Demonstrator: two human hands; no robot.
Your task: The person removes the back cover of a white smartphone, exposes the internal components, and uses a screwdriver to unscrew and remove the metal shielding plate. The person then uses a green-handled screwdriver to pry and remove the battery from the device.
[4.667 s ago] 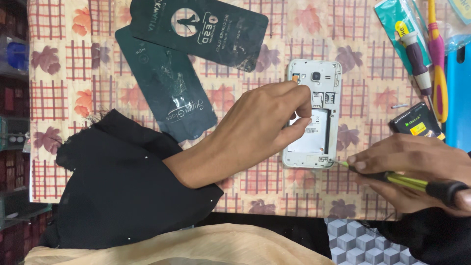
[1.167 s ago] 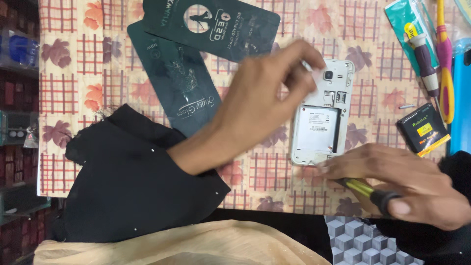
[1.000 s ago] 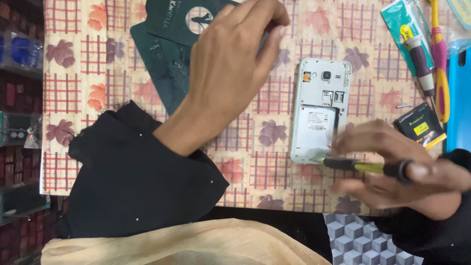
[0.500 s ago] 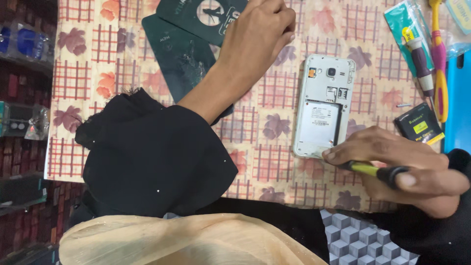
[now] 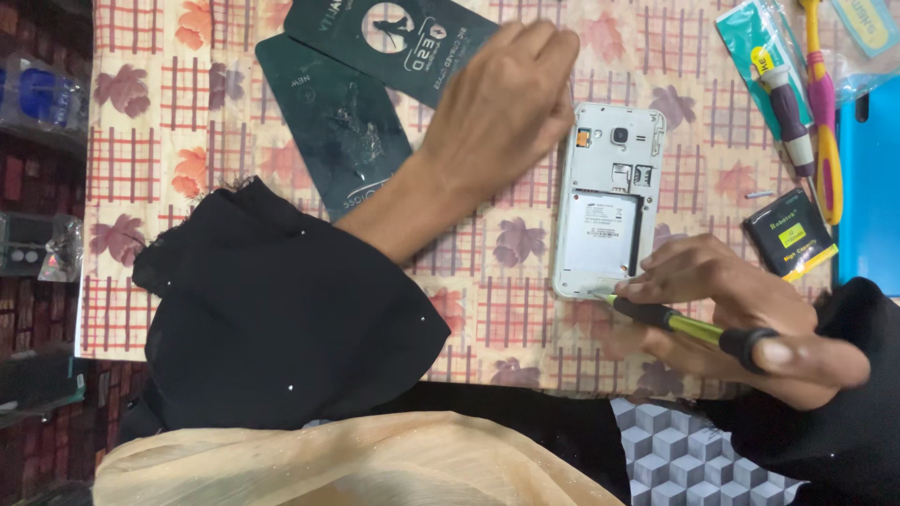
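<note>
A white phone (image 5: 609, 201) lies face down on the patterned tablecloth (image 5: 202, 159), its back cover off and the battery bay bare. My right hand (image 5: 741, 300) grips a yellow-and-black screwdriver (image 5: 689, 323). The tip touches the phone's lower edge. My left hand (image 5: 497, 103) rests knuckles-up just left of the phone's top corner, over the edge of a dark green packet (image 5: 403, 37). Its fingertips are curled under and hidden, so I cannot see whether they hold anything. A black sleeve covers my left forearm.
A second dark packet (image 5: 337, 131) lies left of my left hand. A black-and-yellow battery (image 5: 790, 234) sits right of the phone, with a purple-handled screwdriver (image 5: 787, 103), a yellow-pink tool (image 5: 825, 122) and a blue flat object (image 5: 872, 169) beyond. Shelves stand past the table's left edge.
My left hand left the phone and moved up-left over the dark packets, then settled beside the phone's top corner. My right hand kept the screwdriver at the phone's lower edge.
</note>
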